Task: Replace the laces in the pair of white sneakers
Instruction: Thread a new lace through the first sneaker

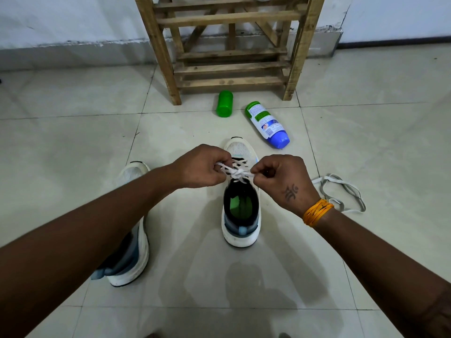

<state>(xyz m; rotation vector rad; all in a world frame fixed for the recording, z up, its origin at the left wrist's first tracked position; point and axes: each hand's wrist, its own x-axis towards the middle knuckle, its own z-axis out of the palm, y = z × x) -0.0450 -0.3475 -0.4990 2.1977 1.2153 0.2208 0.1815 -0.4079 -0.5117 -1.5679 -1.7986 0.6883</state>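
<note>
While the left hand (199,167) and right hand (278,178) each pinch the white lace (238,172) over the sneaker (241,211), open floor (366,147) surrounds them.

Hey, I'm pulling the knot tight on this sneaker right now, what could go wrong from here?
1. Both hands, left hand and right hand, pull the white lace sideways; an uneven pull may leave the knot lopsided or loose.
2. The sneaker stands free on the smooth tiles, so a hard tug might tip or slide it.
3. The loose lace on the floor beside your right wrist could snag as you move.
</note>
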